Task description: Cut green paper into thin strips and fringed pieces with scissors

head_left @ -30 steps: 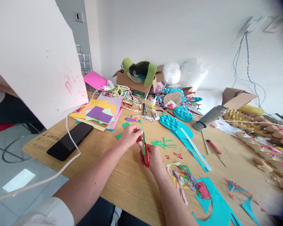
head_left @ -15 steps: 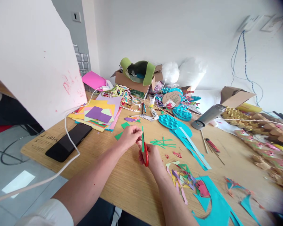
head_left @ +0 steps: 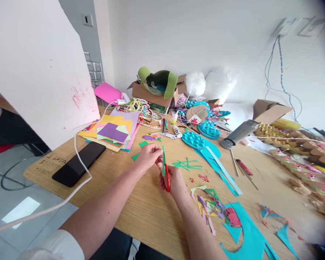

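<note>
My left hand (head_left: 151, 155) pinches a narrow green paper strip (head_left: 163, 159), held upright over the table. Red-handled scissors (head_left: 167, 178) are in my right hand (head_left: 176, 182), its fingers wrapped round the handles. The blades lie along the strip, and I cannot make out how far apart they are. Right of the hands, several thin green paper strips (head_left: 188, 164) lie in a loose, crossing pile. More green paper (head_left: 136, 156) lies on the table behind my left wrist, partly covered by it.
At left are a stack of coloured paper (head_left: 113, 131), a black phone (head_left: 79, 163) and a white cable (head_left: 76, 151) crossing it. Paper scraps (head_left: 208, 207) and blue sheets (head_left: 249, 231) lie at right. A grey flask (head_left: 241, 133) and glue bottles (head_left: 177, 131) stand or lie farther back.
Almost nothing differs. Both hands, the green strip and the scissors have shifted very slightly to the left.
</note>
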The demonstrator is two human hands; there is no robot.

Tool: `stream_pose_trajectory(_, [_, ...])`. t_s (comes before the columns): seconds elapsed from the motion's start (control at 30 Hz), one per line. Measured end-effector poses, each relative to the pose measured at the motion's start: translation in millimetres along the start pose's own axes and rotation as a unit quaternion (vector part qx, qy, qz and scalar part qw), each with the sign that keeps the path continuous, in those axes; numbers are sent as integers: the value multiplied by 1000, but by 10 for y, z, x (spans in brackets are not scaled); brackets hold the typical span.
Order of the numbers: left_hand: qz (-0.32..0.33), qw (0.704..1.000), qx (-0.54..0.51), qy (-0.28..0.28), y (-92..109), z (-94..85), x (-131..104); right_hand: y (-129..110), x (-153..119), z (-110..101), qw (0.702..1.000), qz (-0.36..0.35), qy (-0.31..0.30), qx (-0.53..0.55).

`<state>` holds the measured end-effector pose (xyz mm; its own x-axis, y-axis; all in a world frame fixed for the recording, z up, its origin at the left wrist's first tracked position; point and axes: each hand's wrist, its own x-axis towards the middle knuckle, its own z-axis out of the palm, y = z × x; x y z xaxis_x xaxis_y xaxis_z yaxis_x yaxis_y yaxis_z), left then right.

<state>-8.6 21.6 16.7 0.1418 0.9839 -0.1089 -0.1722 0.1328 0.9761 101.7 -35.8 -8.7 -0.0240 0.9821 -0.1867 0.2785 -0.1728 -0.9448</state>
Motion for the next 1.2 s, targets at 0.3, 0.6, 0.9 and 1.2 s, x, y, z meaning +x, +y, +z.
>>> stream_pose_trajectory(0.3, [0,1000,-2,-9,-6,4,-14,31,1,4,1000,-18,-3,-18])
stream_pose_trajectory(0.6, [-4,1000,-4,-16,-41,8,-1,29,9,-4,1000,-7,-1,-1])
stream_pose_trajectory(0.9, [-1,1000,6,3,-28,18,-1,55,16,-10,1000,-10,-4,3])
stream_pose_trajectory(1.2, [30,999,43,-7,-92,-6,27,24,1,-18,999,-23,-9,-23])
